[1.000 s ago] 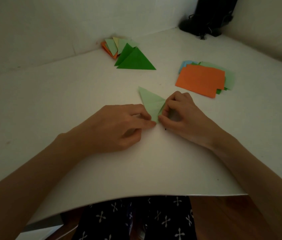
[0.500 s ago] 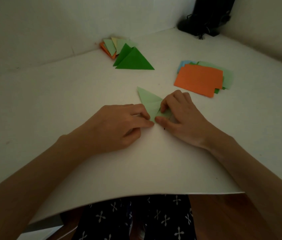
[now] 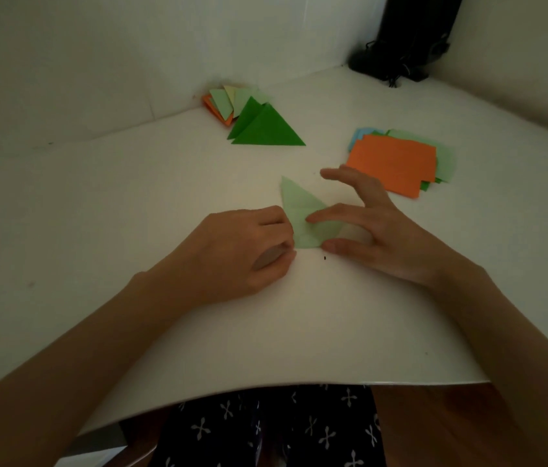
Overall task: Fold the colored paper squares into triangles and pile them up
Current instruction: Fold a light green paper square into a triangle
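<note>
Fingers of the right hand (image 3: 372,230) hide the pale green triangle's (image 3: 299,210) right corner.

L hand (image 3: 252,251) is curled into a loose fist, knuckles up, fingertips tucked against the near-left edge of the pale green paper (image 3: 291,200), thumb pressed beneath. R hand (image 3: 377,237) is spread wide, palm down, just right of that paper: thumb laid flat at its near corner, one finger stretched across its middle, remaining fingers lifted and fanned past its far right side. Both forearms are bare & angled in from the near corners, wrists low, either side of the paper.
</note>
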A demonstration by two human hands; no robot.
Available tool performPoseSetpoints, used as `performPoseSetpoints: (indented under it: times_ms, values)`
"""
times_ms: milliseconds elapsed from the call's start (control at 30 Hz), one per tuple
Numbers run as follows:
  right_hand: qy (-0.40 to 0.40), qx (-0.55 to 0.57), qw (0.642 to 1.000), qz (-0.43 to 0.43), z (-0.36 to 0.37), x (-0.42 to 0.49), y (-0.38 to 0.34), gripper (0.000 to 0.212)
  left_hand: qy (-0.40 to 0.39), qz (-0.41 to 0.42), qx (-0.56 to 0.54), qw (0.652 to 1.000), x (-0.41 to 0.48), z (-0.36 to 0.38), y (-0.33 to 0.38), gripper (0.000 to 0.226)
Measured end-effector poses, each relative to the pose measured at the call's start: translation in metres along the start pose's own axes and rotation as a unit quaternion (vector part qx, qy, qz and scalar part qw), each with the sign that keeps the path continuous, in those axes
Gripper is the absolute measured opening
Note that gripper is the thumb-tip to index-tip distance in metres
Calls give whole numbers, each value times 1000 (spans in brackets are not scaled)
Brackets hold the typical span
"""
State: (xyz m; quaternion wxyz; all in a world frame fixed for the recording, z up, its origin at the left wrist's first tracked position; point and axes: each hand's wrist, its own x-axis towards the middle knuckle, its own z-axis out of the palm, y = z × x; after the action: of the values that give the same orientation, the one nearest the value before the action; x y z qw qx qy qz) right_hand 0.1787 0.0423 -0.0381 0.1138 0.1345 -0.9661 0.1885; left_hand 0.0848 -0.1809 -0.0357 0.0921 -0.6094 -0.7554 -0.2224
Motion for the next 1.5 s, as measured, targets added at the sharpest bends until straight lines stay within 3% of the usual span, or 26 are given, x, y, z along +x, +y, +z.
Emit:
performPoseSetpoints:
  times_ms: [200, 433, 667, 800, 967, 1133, 1300, 1500]
  values:
    - [73, -62, 993, -64, 9, 13, -13, 35, 40, -48, 22, 998, 4, 8, -4, 31]
    - [50, -29, 998, -25, 9, 10, -13, 42, 67, -36, 59, 995, 1, 7, -9, 25]
    - [71, -106, 989, -69, 12, 9, -23, 35, 67, -64, 44, 995, 3, 8, -4, 33]
    - [57, -93, 992, -64, 12, 11, -25, 37, 69, -52, 53, 995, 4, 9, -6, 30]
    - [68, -59, 995, -29, 2, 4, -16, 32, 73, -70, 38, 994, 1, 9, -7, 30]
    - [71, -17, 997, -1, -3, 3, -15, 30, 66, -177, -60, 980, 3, 5, -4, 23]
    - [84, 46, 991, 89, 1, 7, -17, 27, 64, -263, -156, 950, 8, 4, -6, 11]
    - [117, 71, 969, 205, 9, 17, -20, 29, 47, -307, -135, 941, 15, 7, -7, 18]
